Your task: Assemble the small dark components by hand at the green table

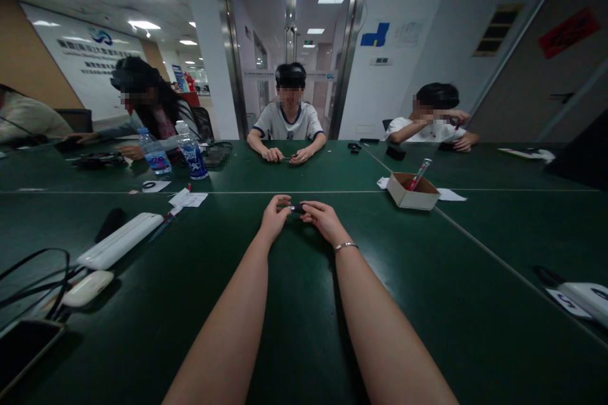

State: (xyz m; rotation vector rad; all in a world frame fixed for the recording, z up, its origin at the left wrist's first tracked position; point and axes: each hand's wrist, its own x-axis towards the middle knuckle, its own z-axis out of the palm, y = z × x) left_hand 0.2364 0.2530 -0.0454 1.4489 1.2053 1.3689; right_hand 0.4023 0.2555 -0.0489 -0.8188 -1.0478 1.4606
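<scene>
Between my two hands is a small black stick-like object with a pale tip on its left end; its exact kind is too small to make out. My left hand pinches the pale end between thumb and fingers. The fingers of my right hand close on the black end, and a silver bracelet sits on that wrist. Both hands are just above the dark green table, near the seam that crosses it.
To the left lie a white power strip, a white oval device, cables and a phone. Two water bottles stand farther back. At right is an open box holding a tube. Several people sit around the table.
</scene>
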